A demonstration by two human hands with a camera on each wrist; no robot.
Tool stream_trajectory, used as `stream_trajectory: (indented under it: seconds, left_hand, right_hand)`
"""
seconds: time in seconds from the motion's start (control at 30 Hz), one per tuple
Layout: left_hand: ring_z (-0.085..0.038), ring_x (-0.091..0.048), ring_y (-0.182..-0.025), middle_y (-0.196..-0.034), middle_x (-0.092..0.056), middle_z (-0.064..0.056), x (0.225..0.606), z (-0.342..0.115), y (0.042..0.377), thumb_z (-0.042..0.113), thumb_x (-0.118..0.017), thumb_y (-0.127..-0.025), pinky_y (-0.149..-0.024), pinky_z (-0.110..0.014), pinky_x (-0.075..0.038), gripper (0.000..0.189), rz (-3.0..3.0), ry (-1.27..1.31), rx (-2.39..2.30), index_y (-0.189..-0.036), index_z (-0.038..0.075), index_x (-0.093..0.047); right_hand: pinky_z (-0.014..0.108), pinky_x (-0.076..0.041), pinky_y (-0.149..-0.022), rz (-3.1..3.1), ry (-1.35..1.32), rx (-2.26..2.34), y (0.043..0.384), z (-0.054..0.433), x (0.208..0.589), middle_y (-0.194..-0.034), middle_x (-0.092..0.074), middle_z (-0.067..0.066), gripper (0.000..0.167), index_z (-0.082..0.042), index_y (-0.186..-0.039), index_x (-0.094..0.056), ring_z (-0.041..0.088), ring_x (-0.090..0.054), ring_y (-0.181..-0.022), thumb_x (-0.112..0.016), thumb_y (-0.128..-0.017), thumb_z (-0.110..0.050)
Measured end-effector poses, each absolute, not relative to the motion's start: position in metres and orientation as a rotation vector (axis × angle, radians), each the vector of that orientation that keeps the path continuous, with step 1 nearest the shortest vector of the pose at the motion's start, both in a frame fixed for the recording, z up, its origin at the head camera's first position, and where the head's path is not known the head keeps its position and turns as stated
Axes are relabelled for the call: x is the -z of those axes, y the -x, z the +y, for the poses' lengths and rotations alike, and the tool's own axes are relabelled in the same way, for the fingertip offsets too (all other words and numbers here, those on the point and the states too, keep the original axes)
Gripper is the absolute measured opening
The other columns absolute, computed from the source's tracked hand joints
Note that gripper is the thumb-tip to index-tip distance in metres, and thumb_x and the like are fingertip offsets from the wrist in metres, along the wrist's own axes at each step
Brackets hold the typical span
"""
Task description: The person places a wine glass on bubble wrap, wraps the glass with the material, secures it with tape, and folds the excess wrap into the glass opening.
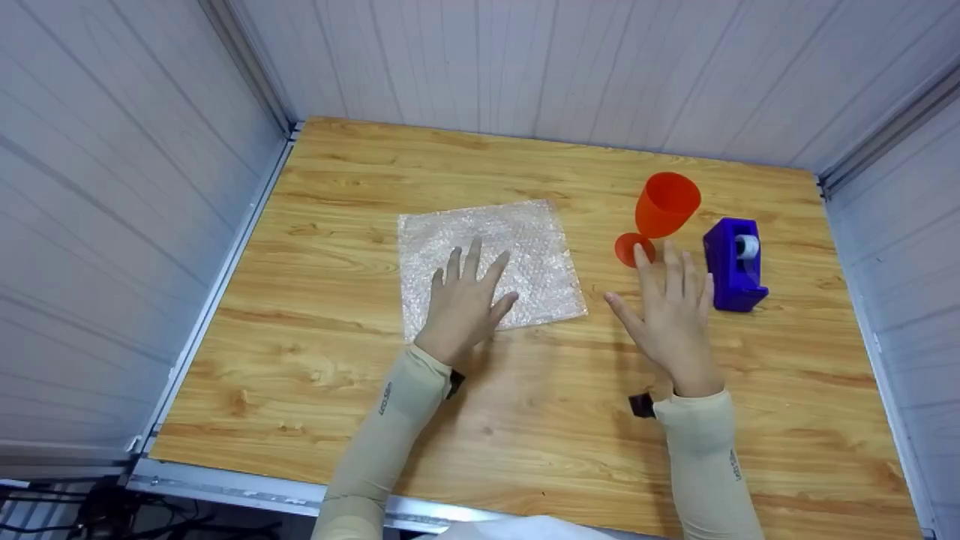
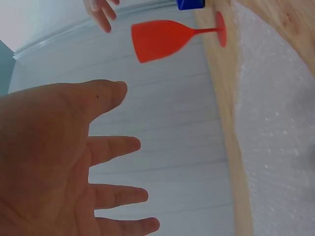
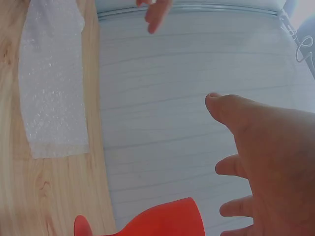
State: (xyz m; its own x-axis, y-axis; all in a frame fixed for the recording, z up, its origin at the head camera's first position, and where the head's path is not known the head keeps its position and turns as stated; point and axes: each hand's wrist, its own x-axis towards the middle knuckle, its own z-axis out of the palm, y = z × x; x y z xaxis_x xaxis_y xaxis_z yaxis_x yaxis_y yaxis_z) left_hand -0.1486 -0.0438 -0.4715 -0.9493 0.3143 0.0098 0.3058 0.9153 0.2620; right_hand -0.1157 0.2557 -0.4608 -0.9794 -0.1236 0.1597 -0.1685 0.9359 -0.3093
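Observation:
A sheet of bubble wrap lies flat on the wooden table. Over it hovers my left hand, fingers spread and holding nothing; the left wrist view shows it apart from the sheet. My right hand is also spread in the air, nearest to a red goblet and a blue tape dispenser. The goblet stands upright on its round foot, which the right fingertips partly overlap in the head view. In the right wrist view the goblet sits apart from the fingers. A tape roll sits in the dispenser.
White panel walls enclose the table at the back and both sides. A metal rail runs along the front edge. Dark cables hang below at the front left.

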Motion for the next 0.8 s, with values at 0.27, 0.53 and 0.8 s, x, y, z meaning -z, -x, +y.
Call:
stream_trajectory:
  seconds: [0.27,0.53,0.8]
  left_hand:
    - [-0.049,-0.026,-0.141,-0.16,-0.021,-0.026,0.497,-0.071,0.178,0.048,-0.055,-0.1,-0.11,-0.064,-0.028,0.065,2.958,-0.394,-0.435,-0.156,0.022,-0.035]
    - [-0.054,-0.025,-0.14,-0.157,-0.022,-0.032,0.528,-0.094,0.202,0.04,-0.062,-0.096,-0.113,-0.06,-0.026,0.07,2.851,-0.327,-0.452,-0.156,0.017,-0.036]
    - [-0.05,-0.027,-0.139,-0.157,-0.026,-0.028,0.538,-0.103,0.207,0.041,-0.071,-0.09,-0.103,-0.063,-0.037,0.072,2.756,-0.299,-0.472,-0.151,0.015,-0.044]
  right_hand:
    - [0.065,0.015,-0.111,-3.005,-0.194,-0.523,0.115,0.258,0.466,-0.164,-0.004,0.021,0.083,-0.019,-0.162,-0.017,0.046,0.001,-0.147,-0.043,-0.098,-0.065]
    - [0.067,0.014,-0.11,-3.035,-0.178,-0.525,0.117,0.259,0.467,-0.163,-0.003,0.023,0.083,-0.018,-0.162,-0.017,0.048,-0.001,-0.146,-0.041,-0.098,-0.066]
    - [0.068,0.012,-0.11,-3.036,-0.169,-0.568,0.116,0.263,0.471,-0.163,-0.003,0.024,0.081,-0.014,-0.161,-0.02,0.047,-0.001,-0.147,-0.044,-0.099,-0.062]
